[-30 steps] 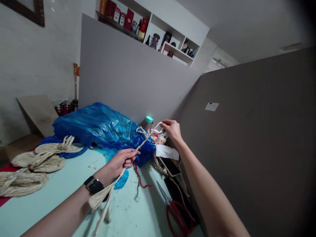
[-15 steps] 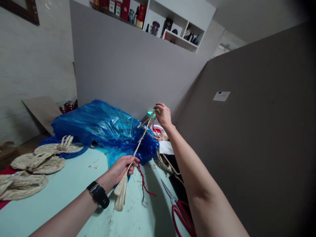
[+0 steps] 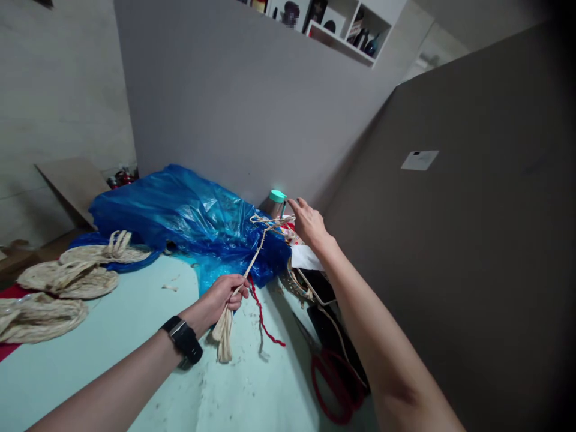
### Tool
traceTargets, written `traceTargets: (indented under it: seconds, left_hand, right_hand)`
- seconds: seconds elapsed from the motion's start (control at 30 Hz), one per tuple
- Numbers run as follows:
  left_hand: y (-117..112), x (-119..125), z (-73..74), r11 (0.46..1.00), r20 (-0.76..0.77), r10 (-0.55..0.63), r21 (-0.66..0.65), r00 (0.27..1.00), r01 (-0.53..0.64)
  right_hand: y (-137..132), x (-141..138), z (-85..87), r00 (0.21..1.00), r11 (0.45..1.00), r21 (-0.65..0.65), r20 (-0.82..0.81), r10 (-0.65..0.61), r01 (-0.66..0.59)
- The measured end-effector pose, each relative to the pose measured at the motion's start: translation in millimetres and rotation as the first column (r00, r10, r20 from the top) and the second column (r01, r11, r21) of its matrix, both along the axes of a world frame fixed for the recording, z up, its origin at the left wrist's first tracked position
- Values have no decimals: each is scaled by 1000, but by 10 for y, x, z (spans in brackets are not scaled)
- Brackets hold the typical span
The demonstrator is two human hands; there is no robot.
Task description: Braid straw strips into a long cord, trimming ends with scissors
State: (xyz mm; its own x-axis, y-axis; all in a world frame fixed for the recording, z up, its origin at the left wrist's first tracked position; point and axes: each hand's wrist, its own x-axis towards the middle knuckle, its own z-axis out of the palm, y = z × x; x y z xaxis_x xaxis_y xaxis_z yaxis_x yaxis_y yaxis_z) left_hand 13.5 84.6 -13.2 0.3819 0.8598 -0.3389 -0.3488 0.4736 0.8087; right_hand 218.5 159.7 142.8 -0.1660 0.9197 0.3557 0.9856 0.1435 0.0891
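My left hand [image 3: 231, 292], below a black wristwatch [image 3: 183, 339], is closed around a pale plant-fibre cord [image 3: 255, 258]. Flat, untwisted fibre ends [image 3: 224, 336] hang out under that fist. Above it the cord runs as a thin twisted line, then bends into loose loops toward the right. My right hand [image 3: 309, 222] is up beside these loops with its fingers bent; the cord reaches its fingertips, and the exact grip is partly hidden. A red twisted string [image 3: 263, 318] trails on the table near my left hand.
A blue plastic bag [image 3: 180, 204] lies behind. Bundles of pale fibre [image 3: 67, 280] rest at the left. Red-handled scissors [image 3: 337, 384] lie at the right front, near my right forearm. A bottle with a turquoise lid [image 3: 278, 196] stands by the grey partition [image 3: 225, 108].
My right hand has moved slightly right and down. The upper cord, stretched straight up to it before, now bends and bunches sideways. My left hand keeps its hold, and the view has tilted downward.
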Motion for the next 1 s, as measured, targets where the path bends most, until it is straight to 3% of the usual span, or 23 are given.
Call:
traceTargets:
  seconds: [0.13,0.27,0.37,0.47,0.7,1.0]
  left_hand:
    - [9,1,-39,1000,-31,-22,-22,999,21]
    - [17,23,-63,998,-67,-56,-29,996,55]
    - [-19,57,-62,997,-95,-72,-20,993,71]
    - [-95,97,-51,997,-113,-73,11,991,74]
    - [-285,160,47,988,-103,25,152,994,-9]
    - [-369,237,68,978,-153,118,188,981,-88]
  right_hand:
    - [-588,-128,-196,999,996,-80,6,-40,40]
    - [-1107,-399,-681,1000,953,-302,-6,-10,8]
    - [-1330,-563,-1017,999,918,-397,-42,12,-27]
    - [-1391,-613,-1173,997,905,-423,-83,-3,-33]
    - [-1345,-444,-1063,985,920,-392,-147,-86,22]
    - [-1555,-533,-922,971,913,-399,-238,-11,-87]
